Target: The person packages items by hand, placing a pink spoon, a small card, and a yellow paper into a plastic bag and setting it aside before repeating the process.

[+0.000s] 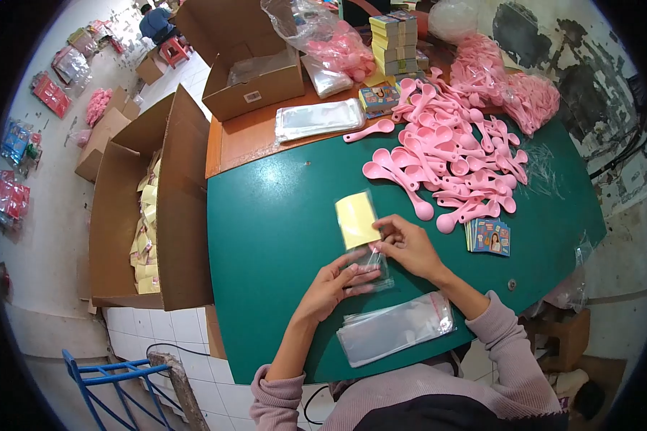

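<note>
A clear plastic bag (382, 277) with a yellow card (356, 219) inside its far end is held between my two hands above the green table. My right hand (408, 248) pinches the bag's right edge beside the card. My left hand (336, 281) has its fingers across the lower part of the bag, thumb and fingers on the plastic. Just below my hands lies a stack of clear bags (395, 329). A small pile of blue printed cards (490, 237) sits to the right. Many pink measuring spoons (453, 147) are heaped beyond my right hand.
A tall cardboard box (183, 208) at left holds yellow-backed packets (145, 237). At the back are an open carton (255, 93), another bag stack (320, 120), banded card stacks (394, 47) and bagged spoons (528, 100). A blue metal frame (115, 377) stands lower left; a person (157, 25) sits far off.
</note>
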Available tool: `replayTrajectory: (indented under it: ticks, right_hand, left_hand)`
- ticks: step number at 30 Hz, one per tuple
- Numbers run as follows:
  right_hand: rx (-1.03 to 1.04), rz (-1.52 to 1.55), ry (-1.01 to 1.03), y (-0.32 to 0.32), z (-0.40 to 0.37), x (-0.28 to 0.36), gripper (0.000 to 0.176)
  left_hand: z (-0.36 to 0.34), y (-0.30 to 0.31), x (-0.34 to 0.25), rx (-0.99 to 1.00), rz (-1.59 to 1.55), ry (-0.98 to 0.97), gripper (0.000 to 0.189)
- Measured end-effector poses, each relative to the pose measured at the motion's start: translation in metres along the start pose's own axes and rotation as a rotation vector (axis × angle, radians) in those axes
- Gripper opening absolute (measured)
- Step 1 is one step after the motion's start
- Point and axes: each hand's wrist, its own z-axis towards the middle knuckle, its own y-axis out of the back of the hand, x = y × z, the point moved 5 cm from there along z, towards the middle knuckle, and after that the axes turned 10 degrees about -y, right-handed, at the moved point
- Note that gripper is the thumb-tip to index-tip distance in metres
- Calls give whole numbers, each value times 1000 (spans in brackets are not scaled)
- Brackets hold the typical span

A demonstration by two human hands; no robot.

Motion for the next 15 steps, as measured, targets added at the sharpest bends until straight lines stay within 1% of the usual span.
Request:
replayTrajectory:
  ticks: [1,2,3,4,6,7,8,10,12,14,15]
  right_hand:
    - [-73,-70,36,6,-1,3,33]
    - [-142,-133,66,6,-7,7,32]
    - [-161,-175,40,8,-12,12,28]
    - [-160,-174,40,8,-15,14,28]
    - [-422,-735,433,0,-32,37,23]
    - [-358,-798,448,-6,-35,42,23]
    - [-368,-802,440,-9,-40,44,23]
    - [-65,-713,480,-33,-48,41,23]
    - [-50,-725,497,-39,-45,41,24]
    - [-25,-727,454,-44,-44,42,20]
    - [-25,-730,453,-45,-45,43,20]
  left_hand:
    - [2,3,2,17,39,-11,42]
    - [-2,4,6,9,36,-10,42]
    - [-1,4,9,8,62,-47,45]
    - [-1,4,9,8,90,-81,49]
    - [-7,-1,2,-24,131,-98,50]
    - [-11,-4,-2,-53,171,-112,52]
    - [-14,-7,-5,-41,171,-107,52]
    - [-22,2,-11,-109,220,-38,54]
    - [-19,5,-13,-87,203,-17,56]
    - [-20,8,-10,-67,180,5,59]
    - [-19,9,-7,-30,75,-15,60]
